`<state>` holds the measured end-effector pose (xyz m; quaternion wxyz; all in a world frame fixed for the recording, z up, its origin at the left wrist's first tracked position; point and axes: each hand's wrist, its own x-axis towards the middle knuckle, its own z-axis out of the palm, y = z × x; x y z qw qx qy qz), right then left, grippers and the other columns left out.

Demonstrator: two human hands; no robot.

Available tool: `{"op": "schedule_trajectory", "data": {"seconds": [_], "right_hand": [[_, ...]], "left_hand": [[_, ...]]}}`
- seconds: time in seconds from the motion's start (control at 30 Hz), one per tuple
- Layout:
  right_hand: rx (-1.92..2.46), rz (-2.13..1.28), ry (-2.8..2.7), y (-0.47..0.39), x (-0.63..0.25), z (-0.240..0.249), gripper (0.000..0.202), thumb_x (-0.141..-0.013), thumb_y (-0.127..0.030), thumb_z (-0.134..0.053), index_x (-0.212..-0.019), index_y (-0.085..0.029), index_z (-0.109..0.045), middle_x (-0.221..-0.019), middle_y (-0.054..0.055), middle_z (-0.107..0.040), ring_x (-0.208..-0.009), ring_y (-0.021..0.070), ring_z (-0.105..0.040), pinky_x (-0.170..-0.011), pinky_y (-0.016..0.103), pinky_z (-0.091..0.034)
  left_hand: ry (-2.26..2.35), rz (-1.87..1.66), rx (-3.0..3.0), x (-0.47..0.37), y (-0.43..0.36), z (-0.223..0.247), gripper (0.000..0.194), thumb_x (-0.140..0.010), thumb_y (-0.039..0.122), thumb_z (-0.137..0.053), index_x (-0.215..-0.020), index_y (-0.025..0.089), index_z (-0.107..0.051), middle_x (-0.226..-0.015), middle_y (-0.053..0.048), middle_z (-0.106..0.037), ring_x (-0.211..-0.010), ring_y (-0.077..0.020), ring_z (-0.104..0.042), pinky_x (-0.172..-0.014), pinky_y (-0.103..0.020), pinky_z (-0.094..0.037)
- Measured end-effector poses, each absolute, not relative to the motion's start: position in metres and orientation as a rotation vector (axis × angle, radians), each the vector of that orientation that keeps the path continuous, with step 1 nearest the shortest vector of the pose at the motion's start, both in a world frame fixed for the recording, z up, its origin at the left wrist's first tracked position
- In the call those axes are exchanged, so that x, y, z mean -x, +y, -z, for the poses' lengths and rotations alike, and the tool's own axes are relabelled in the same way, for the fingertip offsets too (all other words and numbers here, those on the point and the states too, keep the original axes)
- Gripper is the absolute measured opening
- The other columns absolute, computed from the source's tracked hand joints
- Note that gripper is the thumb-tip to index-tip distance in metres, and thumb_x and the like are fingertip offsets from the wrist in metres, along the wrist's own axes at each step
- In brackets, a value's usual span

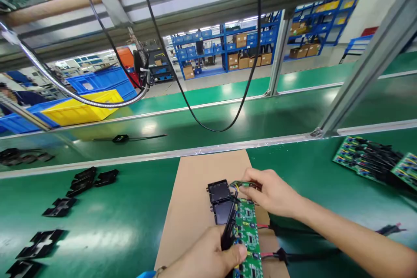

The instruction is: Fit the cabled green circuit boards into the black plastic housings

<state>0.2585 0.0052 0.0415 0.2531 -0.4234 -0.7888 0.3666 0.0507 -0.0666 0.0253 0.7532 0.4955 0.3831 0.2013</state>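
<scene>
My left hand [211,252] grips a strip of green circuit boards [249,223], its thumb pressing on the face. A bundle of black wires [230,221] runs along the strip's left side, beside my fingers. Just beyond the strip's far end, my right hand [272,191] pinches a small green circuit board [241,183] seen nearly edge-on, with thin coloured wires at its left. Close to it, two black plastic housings [219,192] sit on a cardboard sheet [182,204]. Red-and-black cables [276,255] reach out from the strip's right side, passing partly under my right forearm.
More black plastic parts [41,243] lie on the green bench at left. Stacked circuit boards with black cables [368,156] are at right. A metal rail [208,151] crosses behind the cardboard. A black cable [215,129] hangs in a loop ahead. Yellow bin [84,108] stands far left.
</scene>
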Motion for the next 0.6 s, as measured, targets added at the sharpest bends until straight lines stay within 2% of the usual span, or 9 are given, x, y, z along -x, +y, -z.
{"op": "schedule_trajectory", "data": {"seconds": [0.1, 0.17, 0.23, 0.3, 0.33, 0.4, 0.5, 0.6], "right_hand": [[1.085, -1.330, -2.188, 0.001, -0.258, -0.043, 0.011, -0.082, -0.030, -0.059, -0.083, -0.020, -0.053, -0.063, -0.005, -0.056, -0.055, 0.0116, -0.050, -0.051, 0.022, -0.036], [1.063, -1.385, -2.224, -0.004, -0.256, -0.042, 0.010, -0.080, -0.027, -0.060, -0.077, -0.020, -0.054, -0.062, -0.005, -0.055, -0.054, 0.0119, -0.049, -0.051, 0.022, -0.035], [1.102, -1.123, -2.246, -0.011, -0.255, -0.040, 0.007, -0.082, -0.024, -0.056, -0.076, -0.020, -0.055, -0.064, -0.002, -0.056, -0.056, 0.0131, -0.049, -0.055, 0.025, -0.035], [1.128, -0.868, -2.244, -0.015, -0.257, -0.039, 0.010, -0.085, -0.024, -0.050, -0.078, -0.020, -0.057, -0.066, 0.000, -0.056, -0.057, 0.0140, -0.048, -0.058, 0.026, -0.035], [1.145, -0.830, -2.232, -0.016, -0.258, -0.039, 0.012, -0.086, -0.025, -0.049, -0.078, -0.020, -0.057, -0.065, 0.000, -0.056, -0.057, 0.0140, -0.047, -0.058, 0.026, -0.035], [1.175, -1.015, -2.208, -0.018, -0.259, -0.039, 0.009, -0.082, -0.029, -0.057, -0.077, -0.021, -0.057, -0.065, -0.002, -0.055, -0.058, 0.0134, -0.047, -0.055, 0.024, -0.035], [1.180, -1.393, -2.189, -0.024, -0.255, -0.037, 0.016, -0.066, -0.024, -0.070, -0.072, -0.020, -0.055, -0.062, -0.005, -0.055, -0.056, 0.0123, -0.047, -0.049, 0.022, -0.034], [1.206, -1.228, -2.188, -0.036, -0.248, -0.032, 0.012, -0.068, -0.016, -0.061, -0.078, -0.021, -0.056, -0.066, -0.004, -0.059, -0.059, 0.0141, -0.051, -0.056, 0.024, -0.038]], "left_hand": [[0.788, -0.485, -1.140, -0.051, -0.065, -0.027, 0.045, -0.084, 0.051, -0.062, -0.111, 0.015, -0.061, -0.095, -0.007, -0.066, -0.086, -0.0220, -0.062, -0.085, -0.035, -0.049], [0.799, -0.501, -1.149, -0.052, -0.066, -0.022, 0.046, -0.083, 0.054, -0.063, -0.107, 0.014, -0.063, -0.090, -0.007, -0.066, -0.085, -0.0219, -0.062, -0.082, -0.033, -0.049], [0.864, -0.473, -1.103, -0.052, -0.067, -0.014, 0.050, -0.081, 0.058, -0.063, -0.102, 0.013, -0.061, -0.079, -0.006, -0.065, -0.074, -0.0193, -0.063, -0.068, -0.029, -0.051], [0.948, -0.441, -1.053, -0.050, -0.067, -0.007, 0.055, -0.079, 0.063, -0.061, -0.103, 0.014, -0.058, -0.072, -0.004, -0.063, -0.060, -0.0153, -0.060, -0.051, -0.022, -0.046], [0.992, -0.426, -1.055, -0.049, -0.068, -0.006, 0.057, -0.079, 0.064, -0.060, -0.105, 0.014, -0.056, -0.071, -0.004, -0.062, -0.054, -0.0132, -0.058, -0.045, -0.020, -0.042], [1.069, -0.386, -1.111, -0.048, -0.069, -0.007, 0.059, -0.080, 0.066, -0.057, -0.111, 0.015, -0.054, -0.071, -0.003, -0.062, -0.047, -0.0095, -0.053, -0.040, -0.017, -0.038], [1.110, -0.349, -1.156, -0.052, -0.071, -0.007, 0.062, -0.078, 0.068, -0.058, -0.110, 0.015, -0.055, -0.074, -0.004, -0.062, -0.045, -0.0079, -0.051, -0.039, -0.017, -0.038], [1.087, -0.436, -1.054, -0.060, -0.075, 0.001, 0.066, -0.070, 0.071, -0.064, -0.100, 0.013, -0.056, -0.077, -0.005, -0.061, -0.055, -0.0120, -0.057, -0.049, -0.023, -0.046]]}}
